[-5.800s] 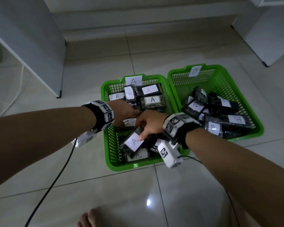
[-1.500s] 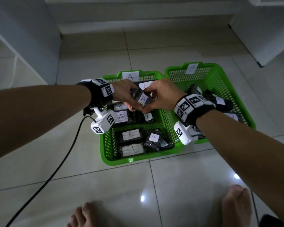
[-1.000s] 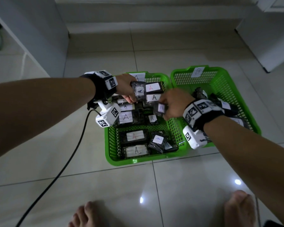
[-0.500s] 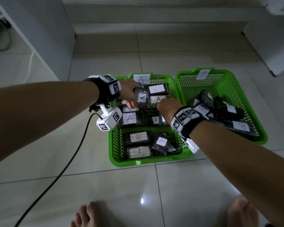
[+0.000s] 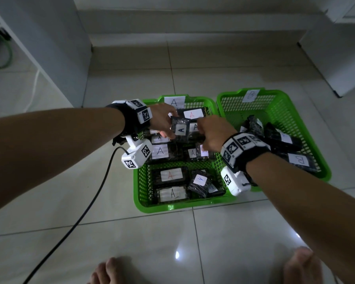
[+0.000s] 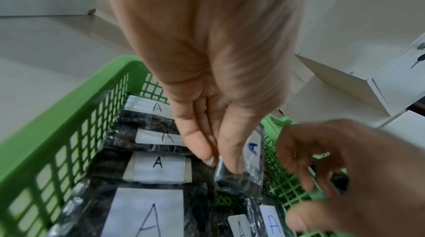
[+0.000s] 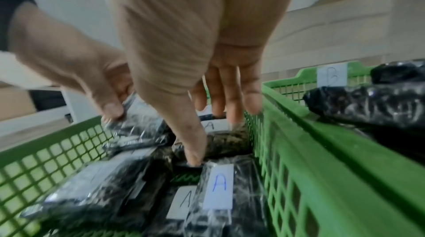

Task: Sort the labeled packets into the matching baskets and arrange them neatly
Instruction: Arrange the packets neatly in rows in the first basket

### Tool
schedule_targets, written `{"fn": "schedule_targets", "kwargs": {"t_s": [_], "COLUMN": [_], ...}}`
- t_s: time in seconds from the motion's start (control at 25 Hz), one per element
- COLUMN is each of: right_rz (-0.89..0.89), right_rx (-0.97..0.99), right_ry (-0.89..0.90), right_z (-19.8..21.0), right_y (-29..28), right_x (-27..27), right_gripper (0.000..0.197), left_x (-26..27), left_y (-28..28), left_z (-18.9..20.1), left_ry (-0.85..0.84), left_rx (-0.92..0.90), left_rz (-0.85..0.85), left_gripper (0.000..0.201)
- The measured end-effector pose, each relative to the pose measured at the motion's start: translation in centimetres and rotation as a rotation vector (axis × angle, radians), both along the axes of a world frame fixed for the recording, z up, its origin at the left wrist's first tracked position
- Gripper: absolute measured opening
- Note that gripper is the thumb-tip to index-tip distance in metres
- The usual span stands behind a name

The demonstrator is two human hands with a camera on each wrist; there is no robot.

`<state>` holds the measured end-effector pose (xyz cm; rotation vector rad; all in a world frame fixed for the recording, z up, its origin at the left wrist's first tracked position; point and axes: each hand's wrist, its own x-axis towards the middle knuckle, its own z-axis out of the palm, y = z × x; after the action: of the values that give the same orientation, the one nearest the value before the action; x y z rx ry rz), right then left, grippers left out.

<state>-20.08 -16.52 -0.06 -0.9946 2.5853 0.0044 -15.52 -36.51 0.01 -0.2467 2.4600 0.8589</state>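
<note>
Two green baskets sit side by side on the floor. The left hand [image 5: 162,121] pinches an A packet [image 5: 180,130] above basket A [image 5: 140,181]; at its 3 o'clock, the right hand [image 5: 212,133] reaches in, fingers extended, holding nothing.

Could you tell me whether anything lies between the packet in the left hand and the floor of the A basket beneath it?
Yes. The left hand pinches the held packet above the A basket, whose floor under it is covered by other A packets.
</note>
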Motion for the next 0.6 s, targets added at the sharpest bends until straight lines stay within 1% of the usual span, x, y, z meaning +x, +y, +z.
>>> {"fn": "schedule_targets", "kwargs": {"t_s": [0.04,0.08,0.12,0.16,0.24,0.36,0.44,0.52,0.6], "right_rz": [-0.004,0.032,0.103,0.176,0.234,0.213,0.203,0.187,0.145], "right_rx": [-0.128,-0.236,-0.313,-0.341,-0.275,-0.132,-0.135,-0.170,-0.125], "right_ry": [0.015,0.025,0.035,0.046,0.040,0.060,0.070,0.068,0.087], "right_z": [0.1,0.0,-0.2,-0.3,-0.4,-0.9,-1.1,-1.0,-0.8], "right_y": [0.2,0.4,0.5,0.6,0.6,1.2,1.6,1.6,1.2], "right_x": [-0.3,-0.6,-0.6,-0.5,0.0,0.3,0.4,0.5,0.8], "right_gripper": [0.058,0.068,0.074,0.076,0.077,0.076,0.075,0.072,0.063], "left_x": [0.0,-0.1,-0.1,-0.2,-0.4,-0.7,-0.8,-0.6,-0.6], "left_y": [0.2,0.5,0.9,1.4,1.8,1.9,1.6,1.7,1.8], "left_z": [0.0,0.0,0.1,0.2,0.3,0.3,0.1,0.0,-0.4], "left_ry": [-0.007,-0.014,-0.019,-0.019,-0.015,-0.013,-0.015,0.001,0.048], "left_rx": [-0.013,-0.025,-0.035,-0.038,-0.032,-0.021,0.001,-0.019,-0.037], "left_rz": [-0.017,-0.040,-0.061,-0.080,-0.107,-0.104,-0.095,-0.137,-0.163], "left_gripper": [0.071,0.071,0.070,0.067,0.061,0.048,0.048,0.049,0.040]}}
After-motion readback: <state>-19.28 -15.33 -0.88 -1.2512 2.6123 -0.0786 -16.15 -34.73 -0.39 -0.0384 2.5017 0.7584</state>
